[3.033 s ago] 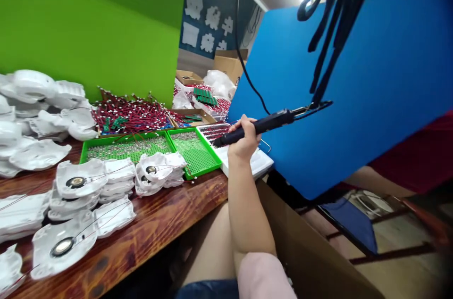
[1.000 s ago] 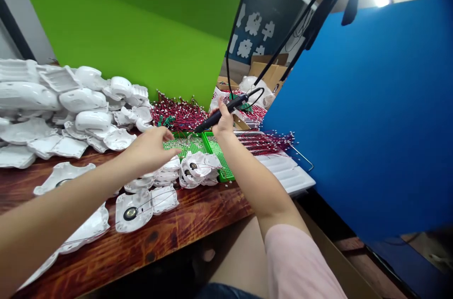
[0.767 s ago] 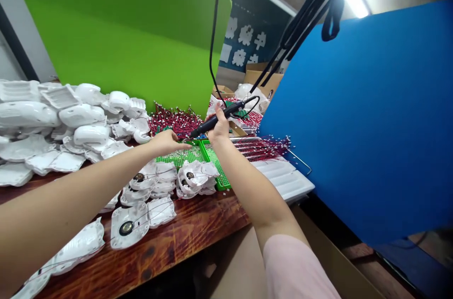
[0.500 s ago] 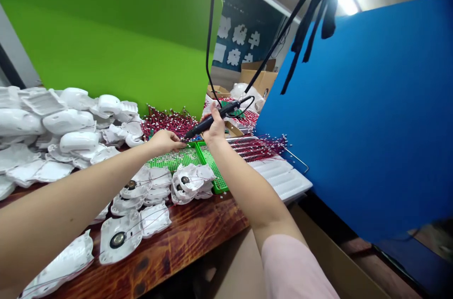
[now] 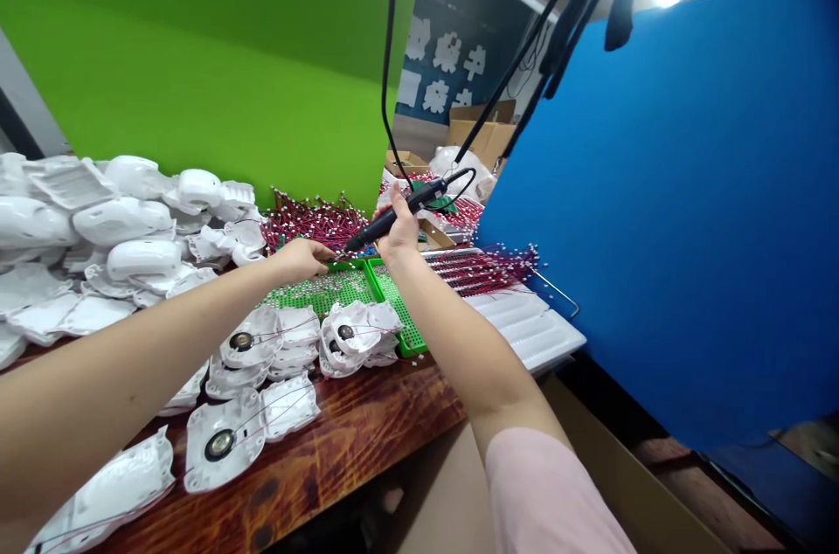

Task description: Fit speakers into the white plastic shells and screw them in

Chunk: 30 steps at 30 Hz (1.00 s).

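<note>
Holding the black tool [image 5: 384,225] in our right hand [image 5: 398,238], we curl our left hand [image 5: 298,259] by its tip; what it holds, we cannot tell.

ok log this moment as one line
right hand: grips black electric screwdriver | left hand: fingers at its tip, over green screw tray | front: white speaker shells

The left hand [image 5: 298,259] curls its fingertips by the tip of the black tool [image 5: 365,234], above the green tray [image 5: 321,292]; whether they pinch anything is too small to tell. The right hand [image 5: 397,231] wraps around the tool's middle and hides it. The cable [image 5: 388,30] leaves by the top edge. The tray's pale specks are too small to identify. The white shells [image 5: 131,222] at the table's [image 5: 367,423] left end run off the left edge. The blue board [image 5: 688,187] hides the table's right end.
</note>
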{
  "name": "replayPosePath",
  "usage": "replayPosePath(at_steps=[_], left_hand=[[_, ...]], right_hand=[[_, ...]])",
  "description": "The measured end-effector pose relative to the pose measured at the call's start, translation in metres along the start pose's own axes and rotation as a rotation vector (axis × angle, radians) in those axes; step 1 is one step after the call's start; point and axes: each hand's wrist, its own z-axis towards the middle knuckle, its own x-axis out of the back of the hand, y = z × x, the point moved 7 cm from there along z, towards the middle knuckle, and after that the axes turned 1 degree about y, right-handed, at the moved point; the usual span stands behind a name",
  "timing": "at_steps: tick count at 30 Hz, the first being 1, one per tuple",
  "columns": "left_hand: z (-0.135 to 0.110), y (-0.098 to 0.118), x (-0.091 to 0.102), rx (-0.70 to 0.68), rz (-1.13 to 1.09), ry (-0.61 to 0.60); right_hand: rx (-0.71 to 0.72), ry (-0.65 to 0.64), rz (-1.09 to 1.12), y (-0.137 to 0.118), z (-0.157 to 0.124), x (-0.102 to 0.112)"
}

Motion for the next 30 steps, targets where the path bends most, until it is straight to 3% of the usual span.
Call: replayPosePath(at_steps=[7, 18, 25, 30], left_hand=[[-0.008, 0.015, 0.003, -0.11, -0.017, 0.068], [-0.021, 0.019, 0.001, -0.075, -0.424, 0.061], [-0.034, 0.016, -0.002, 0.038, -0.584, 0.055], [-0.04, 0.011, -0.009, 0.151, -0.69, -0.012]], right_hand=[[0.016, -0.007, -0.007, 0.002, -0.004, -0.002], [-0.006, -0.028, 0.048, -0.013, -0.016, -0.006], [0.004, -0.053, 0.057, -0.023, -0.025, -0.006], [0.048, -0.043, 0.058, -0.034, -0.027, -0.006]])
